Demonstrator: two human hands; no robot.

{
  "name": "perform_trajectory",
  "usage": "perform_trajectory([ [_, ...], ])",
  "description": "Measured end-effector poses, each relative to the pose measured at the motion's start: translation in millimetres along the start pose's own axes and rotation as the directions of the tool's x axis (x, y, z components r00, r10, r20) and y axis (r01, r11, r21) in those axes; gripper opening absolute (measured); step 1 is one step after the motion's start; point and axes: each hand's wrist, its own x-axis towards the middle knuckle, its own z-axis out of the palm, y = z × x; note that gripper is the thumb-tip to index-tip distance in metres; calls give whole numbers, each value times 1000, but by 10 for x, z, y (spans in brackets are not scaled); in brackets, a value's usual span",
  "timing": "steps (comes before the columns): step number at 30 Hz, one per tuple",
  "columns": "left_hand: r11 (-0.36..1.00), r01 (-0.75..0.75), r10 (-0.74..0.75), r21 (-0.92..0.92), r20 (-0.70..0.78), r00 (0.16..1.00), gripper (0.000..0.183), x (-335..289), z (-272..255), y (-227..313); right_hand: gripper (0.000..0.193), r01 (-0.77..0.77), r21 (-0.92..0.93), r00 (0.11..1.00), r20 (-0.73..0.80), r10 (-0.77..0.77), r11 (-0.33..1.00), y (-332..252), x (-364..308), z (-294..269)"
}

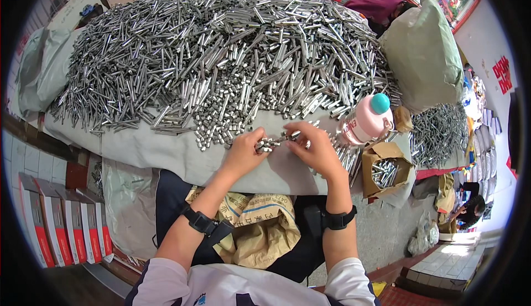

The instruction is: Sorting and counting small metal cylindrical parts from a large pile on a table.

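My left hand [242, 152] is curled around several short metal sleeves [266, 145] just above the near edge of the grey cloth [213, 168]. Close beside it, my right hand [314, 144] pinches a small metal tube [295, 135] between thumb and fingers. The two hands almost meet. Beyond my left hand lies a loose heap of short metal sleeves [221, 119]. Behind that, a large pile of longer silvery metal tubes [238, 35] covers most of the table. More tubes [348, 158] lie to the right of my right hand.
A pink bottle with a teal cap [362, 122] stands at the right, behind an open cardboard box [381, 168] of metal pieces. A brown woven sack [257, 234] lies over my lap. White-and-red boxes [63, 226] stand low at left. Other people sit at the far side.
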Motion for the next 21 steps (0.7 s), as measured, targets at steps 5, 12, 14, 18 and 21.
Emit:
perform_trajectory([
  [5, 998, -56, 54, -29, -56, 997, 25, 7, 35, 10, 15, 23, -214, 998, 54, -12, 977, 16, 14, 10],
  [12, 999, -34, 33, -42, -38, 999, 25, 8, 49, -16, 14, 135, 37, 991, 7, -135, 990, 103, -4, 103],
  [14, 999, -10, 11, 33, -17, 1000, 28, 10, 31, -10, 15, 48, -188, 998, 49, -40, 981, 110, 21, 54],
  [18, 1000, 25, -25, 7, -13, 1000, 29, -2, 21, -36, 15, 35, -34, 999, 8, -35, 999, -53, 4, -5],
  [21, 1000, 10, -9, 27, -21, 1000, 29, 0, 35, -24, 16, 147, -14, 989, 3, -147, 989, 92, -11, 105],
])
